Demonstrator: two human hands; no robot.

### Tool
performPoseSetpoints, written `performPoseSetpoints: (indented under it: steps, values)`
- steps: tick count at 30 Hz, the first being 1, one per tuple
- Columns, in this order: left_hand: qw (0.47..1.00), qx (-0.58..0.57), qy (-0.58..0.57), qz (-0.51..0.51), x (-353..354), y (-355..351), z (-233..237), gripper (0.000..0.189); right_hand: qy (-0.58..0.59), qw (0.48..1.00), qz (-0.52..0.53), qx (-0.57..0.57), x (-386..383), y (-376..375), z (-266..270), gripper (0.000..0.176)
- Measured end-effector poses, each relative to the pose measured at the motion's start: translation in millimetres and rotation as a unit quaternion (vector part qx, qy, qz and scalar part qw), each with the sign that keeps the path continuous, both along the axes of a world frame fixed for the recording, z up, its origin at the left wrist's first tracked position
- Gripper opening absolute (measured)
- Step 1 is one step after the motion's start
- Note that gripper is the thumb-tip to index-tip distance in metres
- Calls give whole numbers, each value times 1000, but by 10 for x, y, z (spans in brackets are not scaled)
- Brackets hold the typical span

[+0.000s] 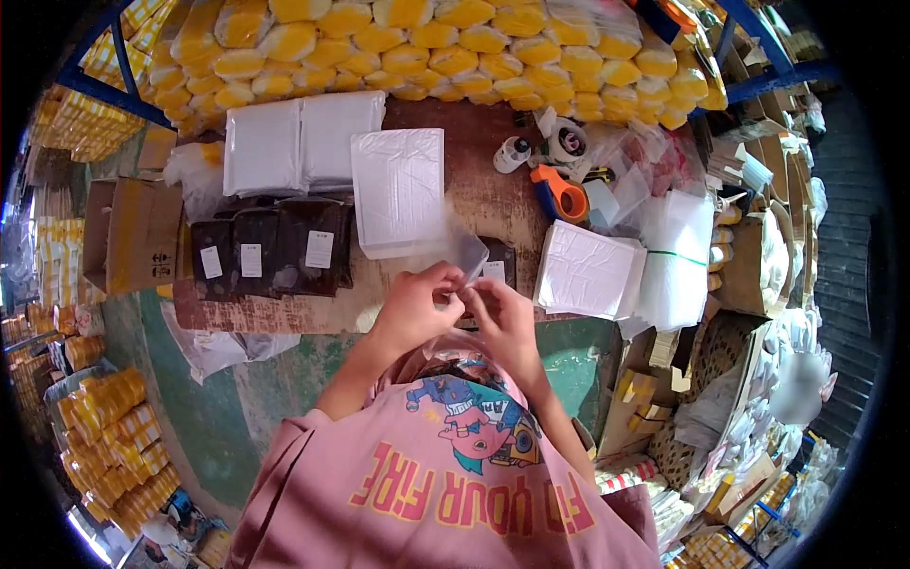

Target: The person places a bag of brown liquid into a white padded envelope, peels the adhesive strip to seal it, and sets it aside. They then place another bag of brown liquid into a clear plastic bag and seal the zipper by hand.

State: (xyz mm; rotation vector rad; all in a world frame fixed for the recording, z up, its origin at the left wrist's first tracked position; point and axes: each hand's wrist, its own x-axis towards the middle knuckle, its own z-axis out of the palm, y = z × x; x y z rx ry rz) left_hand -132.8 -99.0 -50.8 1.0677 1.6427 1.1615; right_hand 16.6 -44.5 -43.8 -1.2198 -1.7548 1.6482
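Close together at the table's front edge, my left hand (422,302) and my right hand (500,308) pinch a small clear plastic bag (466,252) between their fingertips. The bag stands up from the fingers and looks partly blurred. Behind it on the table lies a dark packet with a white label (496,269). A white flat package (398,190) lies just beyond my left hand. To the left sit dark packets with white labels (308,248), several side by side.
Stacked white packages (303,140) are at the back left, beside an open carton (133,235). An orange tape dispenser (561,195), a white bottle (512,155) and white sheets (588,269) are on the right. Yellow-and-white bundles (445,57) line the back.
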Motion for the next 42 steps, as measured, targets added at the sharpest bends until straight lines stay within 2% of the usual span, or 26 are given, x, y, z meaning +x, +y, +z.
performPoseSetpoints:
  steps: [4, 6, 8, 11, 14, 19, 21, 24, 25, 26, 28, 29, 32, 34, 35, 38, 39, 41, 42]
  values:
    - [996, -39, 50, -68, 5, -14, -99, 19, -40, 983, 37, 172, 23, -62, -151, 9]
    - [988, -57, 76, -121, -2, -19, -156, 21, -35, 990, 16, 139, 54, -71, -210, 9]
    - [991, -68, 39, -104, 69, -40, -136, 20, -57, 996, -8, 62, 51, -98, -71, 12]
    - [993, -58, 27, -100, 196, -62, -240, 19, -76, 983, 59, 157, 142, -120, -260, 15]
    - [990, -40, 113, -80, 283, -91, -286, 19, -73, 980, 74, 172, 226, -146, -329, 19]
    - [992, -90, 23, -84, 308, -179, -315, 18, -82, 983, 72, 148, 410, -296, -510, 17]
    - [990, -118, 6, -73, 339, -210, -359, 19, -61, 978, 90, 179, 448, -280, -505, 17]
    - [991, -124, -44, -15, 390, -279, -533, 17, -61, 974, 109, 190, 570, -284, -490, 16]
    - [996, -77, 54, 7, 317, -261, -635, 17, -66, 973, 116, 189, 613, -296, -494, 16]
    - [993, -115, -15, -2, 164, -276, -720, 14, -88, 974, 114, 174, 653, -342, -527, 17]
    - [995, -83, 48, 40, 46, -267, -727, 12, -135, 974, 106, 149, 730, -417, -646, 19]
    - [992, -63, 104, 23, 57, -243, -682, 16, -158, 975, 105, 117, 750, -422, -677, 21]
    - [965, -21, 258, -47, 86, -209, -562, 27, -267, 951, 72, 141, 781, -432, -789, 20]
    - [932, -10, 339, -130, 93, -196, -571, 34, -253, 952, 26, 170, 733, -317, -793, 21]
    - [919, -17, 356, -167, 83, -156, -473, 36, -246, 952, 2, 183, 711, -238, -775, 22]
    - [903, 0, 388, -185, -3, -80, -513, 27, -222, 964, 1, 144, 686, -29, -565, 19]
    - [907, -2, 381, -179, -14, -64, -508, 26, -240, 962, 21, 125, 716, 22, -537, 20]
    - [915, -2, 368, -166, -33, 12, -487, 22, -226, 967, -39, 114, 658, 98, -545, 20]
    - [935, -17, 319, -156, -37, 78, -467, 21, -219, 967, -70, 110, 625, 153, -543, 20]
